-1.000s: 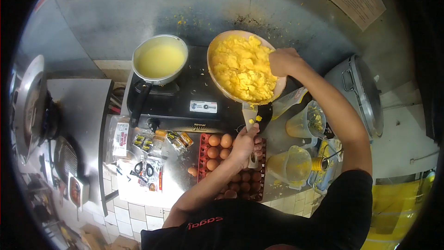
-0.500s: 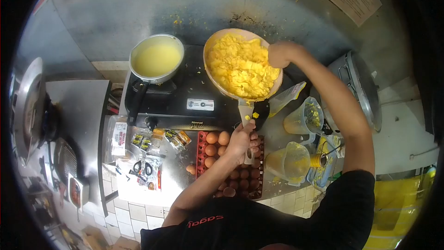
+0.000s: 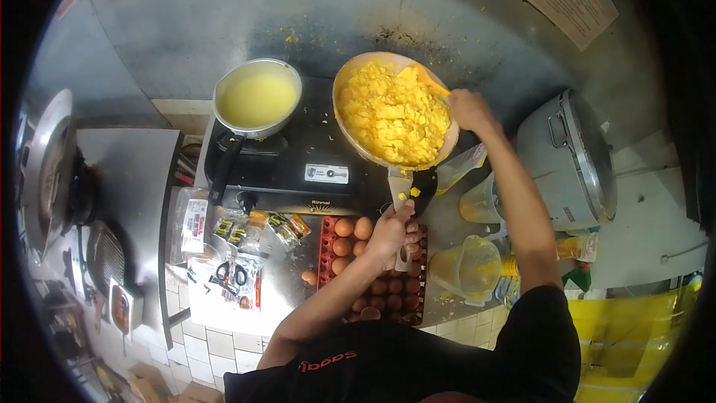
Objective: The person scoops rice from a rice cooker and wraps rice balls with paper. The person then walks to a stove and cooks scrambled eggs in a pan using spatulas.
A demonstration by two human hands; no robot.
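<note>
My left hand (image 3: 393,236) is wrapped round the pale handle of a frying pan (image 3: 347,134), which stands on the right side of a black gas stove (image 3: 313,153). Scrambled eggs (image 3: 391,116) fill the pan in a thick yellow heap. At the pan's right rim, my right hand (image 3: 471,110) grips an orange spatula (image 3: 432,82) whose blade rests in the eggs near the far edge. Bits of egg lie on the pan's handle. Below my left hand sits a red tray (image 3: 325,254) of brown eggs (image 3: 344,227), partly covered by my arm.
A saucepan (image 3: 257,101) of pale yellow liquid stands on the left burner. Right of the egg tray are plastic jugs (image 3: 470,265) with yellow residue. A large lidded metal pot (image 3: 563,164) stands farther right. Scissors (image 3: 231,274) and seasoning packets (image 3: 287,227) lie at left.
My right hand has moved right and slightly down, off the pan's rim, and the orange spatula now shows. My left hand still holds the pan's handle.
</note>
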